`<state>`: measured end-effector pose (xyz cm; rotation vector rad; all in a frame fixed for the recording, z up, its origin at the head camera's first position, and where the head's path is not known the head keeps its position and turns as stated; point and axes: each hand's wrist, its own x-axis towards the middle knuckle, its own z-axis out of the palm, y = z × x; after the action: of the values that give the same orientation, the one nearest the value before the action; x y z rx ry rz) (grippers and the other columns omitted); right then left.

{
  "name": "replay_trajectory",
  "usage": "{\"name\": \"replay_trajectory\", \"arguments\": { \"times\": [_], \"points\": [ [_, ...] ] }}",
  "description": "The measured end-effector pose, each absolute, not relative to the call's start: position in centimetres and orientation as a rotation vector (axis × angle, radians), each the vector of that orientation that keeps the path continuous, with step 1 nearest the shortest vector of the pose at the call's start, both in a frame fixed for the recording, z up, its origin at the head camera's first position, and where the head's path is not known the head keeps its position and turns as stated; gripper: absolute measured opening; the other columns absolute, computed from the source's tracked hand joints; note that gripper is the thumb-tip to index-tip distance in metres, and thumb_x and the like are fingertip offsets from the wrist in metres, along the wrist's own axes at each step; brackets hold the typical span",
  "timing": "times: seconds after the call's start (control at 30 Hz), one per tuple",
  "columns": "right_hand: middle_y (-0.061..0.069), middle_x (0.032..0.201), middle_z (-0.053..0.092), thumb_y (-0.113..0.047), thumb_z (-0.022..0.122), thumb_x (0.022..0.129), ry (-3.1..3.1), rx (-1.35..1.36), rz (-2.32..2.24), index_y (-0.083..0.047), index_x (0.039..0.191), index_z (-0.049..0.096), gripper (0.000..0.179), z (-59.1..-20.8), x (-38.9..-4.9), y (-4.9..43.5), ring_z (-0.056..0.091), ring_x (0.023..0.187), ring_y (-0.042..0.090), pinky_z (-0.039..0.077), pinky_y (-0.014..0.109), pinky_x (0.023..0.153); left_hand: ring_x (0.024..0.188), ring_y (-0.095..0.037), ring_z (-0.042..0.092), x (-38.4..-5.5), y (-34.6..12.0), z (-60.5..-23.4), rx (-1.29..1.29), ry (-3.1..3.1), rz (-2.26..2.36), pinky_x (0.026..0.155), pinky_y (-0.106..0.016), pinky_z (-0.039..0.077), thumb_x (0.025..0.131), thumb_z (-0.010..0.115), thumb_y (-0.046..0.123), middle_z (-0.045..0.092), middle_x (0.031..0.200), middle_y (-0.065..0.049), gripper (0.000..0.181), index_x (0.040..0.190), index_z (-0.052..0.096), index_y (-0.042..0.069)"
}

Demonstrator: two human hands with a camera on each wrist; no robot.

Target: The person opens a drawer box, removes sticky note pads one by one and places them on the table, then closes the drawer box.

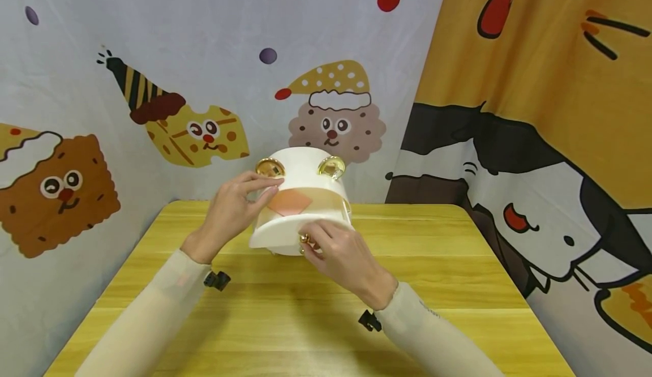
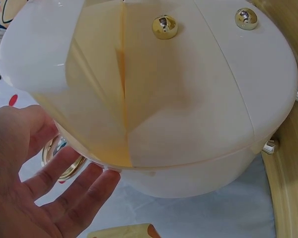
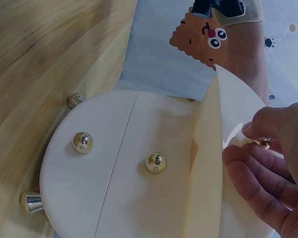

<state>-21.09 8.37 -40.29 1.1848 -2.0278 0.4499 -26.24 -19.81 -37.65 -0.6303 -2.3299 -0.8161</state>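
Observation:
A white rounded drawer box [image 1: 300, 167] with gold knobs stands on the table, its top drawer [image 1: 331, 201] pulled out toward me. Inside that drawer lies a flat orange square [image 1: 289, 202]. My right hand [image 1: 346, 255] pinches the gold knob [image 1: 304, 238] on the white drawer front [image 3: 238, 109]. My left hand [image 1: 231, 207] is at the box's left side, with fairly straight fingers [image 2: 87, 191] touching its edge beneath the drawer opening in the left wrist view. Two lower drawers are closed, with a middle knob [image 3: 156, 162] and a bottom knob [image 3: 83, 143].
Two gold rings, one left [image 1: 270, 167] and one right [image 1: 331, 167], stick out from the box's top. Short metallic feet [image 3: 32, 202] support it on the wooden table [image 1: 407, 264]. Behind hangs a printed cloth [image 1: 204, 43] with cartoon figures.

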Motion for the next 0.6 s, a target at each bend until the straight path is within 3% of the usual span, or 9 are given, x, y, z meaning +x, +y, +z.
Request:
{"name": "replay_trajectory", "arguments": {
  "times": [0.6],
  "points": [
    [-0.001,0.104,0.082,-0.007,0.094,0.094,-2.027,1.203,0.458,-0.011,0.114,0.077,0.026,-40.48,-20.48,8.67,0.081,0.086,0.008,0.065,0.018,0.075,0.067,-0.013,0.053,-26.45,-19.80,-37.67,-0.629,-2.324,-0.813,0.054,-0.026,0.041,0.110,0.084,0.018,0.084,0.117,-0.009,0.024,0.133,0.090,0.018]
  ]
}}
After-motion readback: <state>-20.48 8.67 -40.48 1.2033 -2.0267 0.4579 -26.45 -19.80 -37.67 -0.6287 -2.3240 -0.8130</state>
